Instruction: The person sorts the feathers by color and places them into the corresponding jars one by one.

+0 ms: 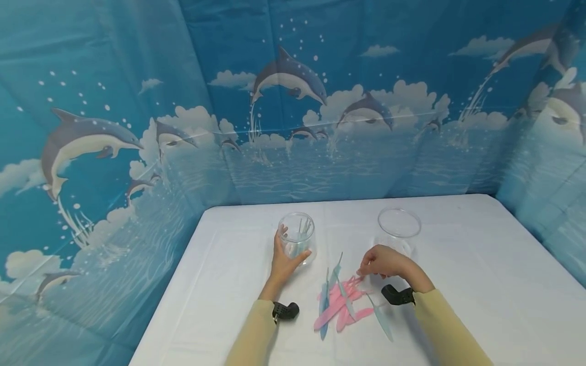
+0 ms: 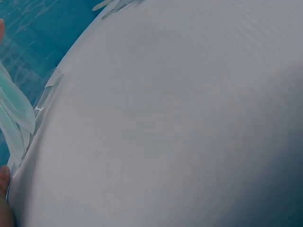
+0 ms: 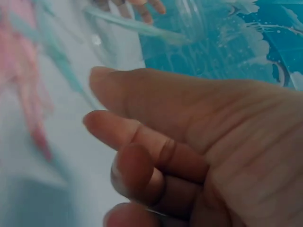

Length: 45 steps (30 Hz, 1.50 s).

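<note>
My left hand (image 1: 285,263) grips a clear round jar (image 1: 305,256), thumb and fingers spread around its side. Several pale blue-green, leaf-shaped pieces (image 2: 16,111) with thin stems stand inside it. My right hand (image 1: 386,262) hangs just above a pile of similar pieces, some pink (image 1: 336,310), some pale blue (image 1: 323,305). In the right wrist view, the thumb and index finger of the right hand (image 3: 189,127) are apart. The thin tip of a blue-green piece (image 3: 61,61) appears near them; no clear hold shows.
A second clear jar (image 1: 400,235) stands behind my right hand. One pale blue piece (image 1: 382,323) lies at the pile's right. White cloth covers the table (image 1: 480,264), and a dolphin-print curtain (image 1: 293,168) hangs along its back and sides.
</note>
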Tool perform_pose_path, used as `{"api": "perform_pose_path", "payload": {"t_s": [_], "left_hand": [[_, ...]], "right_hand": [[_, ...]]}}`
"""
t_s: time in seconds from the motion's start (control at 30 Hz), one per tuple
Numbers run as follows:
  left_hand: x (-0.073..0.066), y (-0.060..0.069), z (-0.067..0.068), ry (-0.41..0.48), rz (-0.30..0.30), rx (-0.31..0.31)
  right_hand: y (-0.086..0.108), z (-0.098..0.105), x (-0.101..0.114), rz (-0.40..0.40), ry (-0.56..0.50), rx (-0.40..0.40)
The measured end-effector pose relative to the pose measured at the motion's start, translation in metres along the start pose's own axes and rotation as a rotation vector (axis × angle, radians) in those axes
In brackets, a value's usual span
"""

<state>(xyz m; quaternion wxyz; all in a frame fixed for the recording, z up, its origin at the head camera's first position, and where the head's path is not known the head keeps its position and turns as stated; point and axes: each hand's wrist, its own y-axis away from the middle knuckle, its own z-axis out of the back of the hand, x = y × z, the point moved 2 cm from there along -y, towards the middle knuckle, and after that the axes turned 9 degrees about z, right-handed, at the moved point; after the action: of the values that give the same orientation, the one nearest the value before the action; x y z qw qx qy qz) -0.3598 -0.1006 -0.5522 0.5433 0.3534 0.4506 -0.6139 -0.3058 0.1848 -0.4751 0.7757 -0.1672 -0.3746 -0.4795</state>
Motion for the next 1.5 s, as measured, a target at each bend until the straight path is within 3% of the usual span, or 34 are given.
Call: {"api": "perform_pose_path", "payload": {"t_s": [0.27,0.67,1.1,1.5], "left_hand": [[-0.002,-0.001,0.001,0.011,-0.025,-0.006],[-0.001,-0.001,0.0,0.014,-0.015,-0.005],[0.001,0.0,-0.001,0.013,-0.012,-0.003],[-0.002,0.001,0.0,0.013,-0.011,-0.002]], "right_hand": [[0.017,-0.014,-0.013,-0.151,0.095,0.012],[0.023,-0.029,-0.008,-0.222,0.283,0.022],[0.023,-0.035,-0.013,-0.222,0.103,0.015],[0.027,-0.039,-0.011,-0.259,0.023,0.003]]}}
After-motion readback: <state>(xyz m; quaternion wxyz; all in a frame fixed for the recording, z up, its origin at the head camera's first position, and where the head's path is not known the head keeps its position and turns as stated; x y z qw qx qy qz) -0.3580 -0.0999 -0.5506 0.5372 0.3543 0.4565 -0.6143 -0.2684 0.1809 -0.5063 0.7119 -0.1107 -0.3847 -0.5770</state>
